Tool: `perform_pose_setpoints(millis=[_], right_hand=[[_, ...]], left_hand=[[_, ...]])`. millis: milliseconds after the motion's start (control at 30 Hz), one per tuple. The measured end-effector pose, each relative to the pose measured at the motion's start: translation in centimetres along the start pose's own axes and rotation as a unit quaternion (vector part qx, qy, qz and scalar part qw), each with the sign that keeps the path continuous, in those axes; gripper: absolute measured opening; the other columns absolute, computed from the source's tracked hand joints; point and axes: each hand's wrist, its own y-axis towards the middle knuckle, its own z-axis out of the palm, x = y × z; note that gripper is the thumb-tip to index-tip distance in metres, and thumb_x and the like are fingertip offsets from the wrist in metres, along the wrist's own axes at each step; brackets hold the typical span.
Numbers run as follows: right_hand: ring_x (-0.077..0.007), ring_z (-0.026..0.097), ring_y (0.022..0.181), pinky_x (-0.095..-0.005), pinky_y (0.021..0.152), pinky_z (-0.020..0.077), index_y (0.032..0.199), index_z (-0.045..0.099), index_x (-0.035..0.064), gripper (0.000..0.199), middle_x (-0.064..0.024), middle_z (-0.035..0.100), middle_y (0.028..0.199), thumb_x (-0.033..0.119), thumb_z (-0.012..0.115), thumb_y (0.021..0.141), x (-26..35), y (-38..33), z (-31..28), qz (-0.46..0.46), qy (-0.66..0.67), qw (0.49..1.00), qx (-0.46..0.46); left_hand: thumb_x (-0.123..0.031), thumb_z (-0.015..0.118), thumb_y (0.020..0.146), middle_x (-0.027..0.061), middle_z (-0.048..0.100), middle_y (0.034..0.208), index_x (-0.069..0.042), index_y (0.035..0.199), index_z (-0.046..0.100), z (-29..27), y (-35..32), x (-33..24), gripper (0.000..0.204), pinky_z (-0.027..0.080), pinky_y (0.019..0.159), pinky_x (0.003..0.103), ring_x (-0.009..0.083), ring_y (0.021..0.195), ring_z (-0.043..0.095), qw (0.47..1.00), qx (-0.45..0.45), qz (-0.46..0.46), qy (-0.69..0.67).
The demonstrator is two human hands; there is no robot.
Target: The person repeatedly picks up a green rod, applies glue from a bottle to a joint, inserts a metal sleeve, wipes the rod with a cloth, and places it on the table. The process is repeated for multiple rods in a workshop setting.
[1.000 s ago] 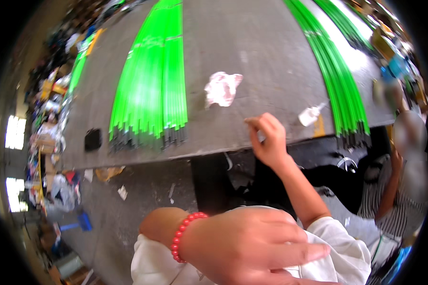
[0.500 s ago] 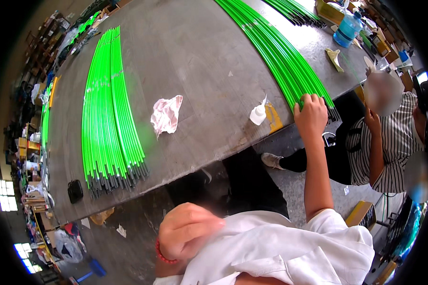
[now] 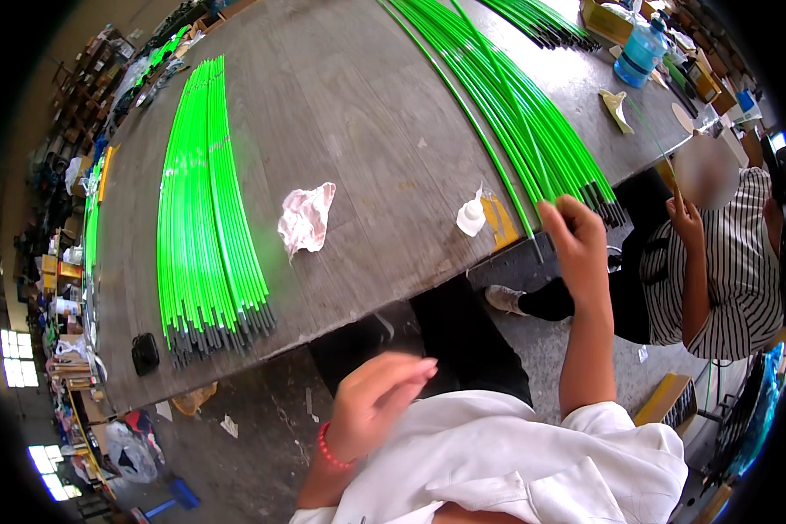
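Observation:
My right hand [image 3: 576, 237] reaches up to the front edge of the grey table [image 3: 367, 131]. Its bent fingers rest at the dark ends of a fanned bundle of bright green rods [image 3: 520, 122]. I cannot see whether the fingers close on a rod. One thin rod [image 3: 498, 183] lies apart, just left of that hand. My left hand [image 3: 377, 403], with a red bead bracelet at the wrist, hovers low over my white clothing [image 3: 515, 454]. Its fingers are apart and it holds nothing.
A second row of green rods [image 3: 208, 210] lies at the table's left. A crumpled pink-white cloth [image 3: 306, 218] and a small white scrap [image 3: 471, 217] by a yellow patch lie between. A seated person in a striped shirt [image 3: 734, 262] is at right, and a water bottle [image 3: 642, 48] stands far right.
The view has swung right. My right hand has slid right along the table edge to the rod ends. My left hand has risen and spread its fingers.

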Motion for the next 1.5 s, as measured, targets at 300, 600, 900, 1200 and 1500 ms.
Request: perform_pose_setpoints(millis=[300, 600, 900, 1200, 1500], right_hand=[[-0.0052, 0.039, 0.052, -0.0213, 0.045, 0.0314, 0.079, 0.051, 0.0014, 0.017, -0.0003, 0.048, 0.063, 0.012, 0.064, 0.083, 5.5, -7.4, 6.8, -0.124, 0.276, 0.92, 0.249], [-0.0037, 0.039, 0.051, -0.0186, 0.046, 0.0299, 0.08, 0.052, 0.001, 0.028, 0.0021, 0.044, 0.062, 0.025, 0.049, 0.094, 8.2, -4.4, 7.5, -0.088, 0.29, 0.917, 0.259], [-0.0093, 0.053, 0.058, -0.0239, 0.054, 0.043, 0.082, 0.049, 0.0007, 0.025, -0.0037, 0.055, 0.073, 0.021, 0.043, 0.096, 7.6, -7.8, 11.2, -0.061, 0.279, 0.822, 0.493], [-0.0319, 0.059, 0.069, -0.0389, 0.065, 0.0458, 0.085, 0.048, 0.0003, 0.016, -0.0155, 0.058, 0.073, 0.015, 0.043, 0.089, 6.7, -14.3, 14.0, -0.151, 0.296, 0.699, 0.633], [-0.0334, 0.056, 0.072, -0.0411, 0.065, 0.0444, 0.09, 0.052, 0.0029, 0.027, -0.0142, 0.056, 0.075, 0.029, 0.053, 0.087, 4.1, -13.2, 11.8, -0.254, 0.12, 0.824, 0.493]], left_hand=[[-0.006, 0.056, 0.086, 0.0102, 0.058, 0.078, 0.001, 0.09, 0.054, 3.4, 1.6, 1.2, 0.008, 0.045, 0.062, 0.029, 0.0215, 0.068, 0.057, 0.999, 0.004, -0.027, -0.042], [-0.009, 0.057, 0.082, 0.0116, 0.062, 0.082, -0.003, 0.082, 0.063, -0.3, -15.9, 11.9, 0.008, 0.047, 0.071, 0.036, 0.029, 0.079, 0.059, 0.93, 0.013, -0.237, 0.28], [-0.009, 0.057, 0.082, 0.0164, 0.057, 0.113, -0.004, 0.121, 0.052, -5.6, -23.5, 8.8, 0.039, 0.044, 0.09, 0.035, 0.0283, 0.105, 0.055, 0.873, 0.013, -0.414, 0.257], [-0.014, 0.058, 0.087, 0.0204, 0.046, 0.122, -0.003, 0.14, 0.014, -4.9, 2.2, -0.9, 0.07, 0.05, 0.076, 0.03, 0.0208, 0.088, 0.061, 0.974, -0.103, 0.081, -0.184], [-0.006, 0.048, 0.092, 0.0079, 0.057, 0.086, -0.005, 0.13, 0.036, -3.3, 8.1, -0.2, 0.04, 0.027, 0.034, 0.014, 0.0, 0.041, 0.033, 0.922, -0.129, 0.055, -0.36]])
